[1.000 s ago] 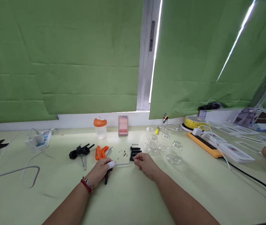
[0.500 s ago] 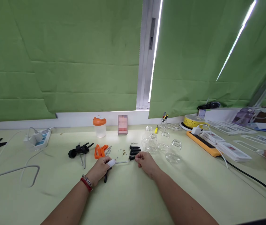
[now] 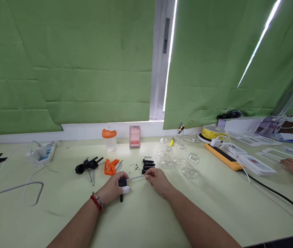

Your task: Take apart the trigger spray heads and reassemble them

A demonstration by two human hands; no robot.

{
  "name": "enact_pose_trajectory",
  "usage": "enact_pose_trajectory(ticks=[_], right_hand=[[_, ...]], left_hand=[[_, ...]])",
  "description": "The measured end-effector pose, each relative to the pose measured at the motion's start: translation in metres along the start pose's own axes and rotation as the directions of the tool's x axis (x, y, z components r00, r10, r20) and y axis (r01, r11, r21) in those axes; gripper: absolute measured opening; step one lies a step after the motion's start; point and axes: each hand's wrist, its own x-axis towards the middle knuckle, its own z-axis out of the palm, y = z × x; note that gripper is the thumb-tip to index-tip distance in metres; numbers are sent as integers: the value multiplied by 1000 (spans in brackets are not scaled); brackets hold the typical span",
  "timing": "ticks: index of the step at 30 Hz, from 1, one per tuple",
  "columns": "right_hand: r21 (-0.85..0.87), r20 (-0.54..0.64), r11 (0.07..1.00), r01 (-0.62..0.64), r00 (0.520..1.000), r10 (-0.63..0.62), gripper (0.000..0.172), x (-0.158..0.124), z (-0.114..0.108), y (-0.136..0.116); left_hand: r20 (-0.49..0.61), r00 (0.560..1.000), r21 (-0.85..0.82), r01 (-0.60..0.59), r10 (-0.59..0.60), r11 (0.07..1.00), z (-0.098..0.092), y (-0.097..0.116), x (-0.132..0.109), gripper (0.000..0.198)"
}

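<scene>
Black part (image 3: 122, 182): sits between both hands at the middle of the table (image 3: 141, 220), clasped by curled fingers of the left hand (image 3: 113, 189). Points a thin metal rod (image 3: 135, 177) toward the right hand (image 3: 159, 182), with thumb and forefinger together at its tip; cannot tell of anything tiny inside that pinch. Sits closer to the person than the black cylinders (image 3: 149, 164) and orange pieces (image 3: 106, 168).

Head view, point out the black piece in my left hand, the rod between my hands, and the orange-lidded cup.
Black piece (image 3: 122, 182): head view, broad upper part.
Rod (image 3: 136, 177): head view, middle.
Orange-lidded cup (image 3: 110, 143): head view, clear wall.
</scene>
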Motion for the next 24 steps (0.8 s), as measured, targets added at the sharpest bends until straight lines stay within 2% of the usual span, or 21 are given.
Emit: enact_pose_trajectory(ticks=[7,24], right_hand=[[21,4,1000,-11,1000,11,10,0,-1,1],[70,22,997,-41,999,40,12,-2,-1,-5]], left_hand=[[5,996,-3,-93,93,996,0,-8,2,28],[4,998,-26,-58,58,998,0,-11,4,31]])
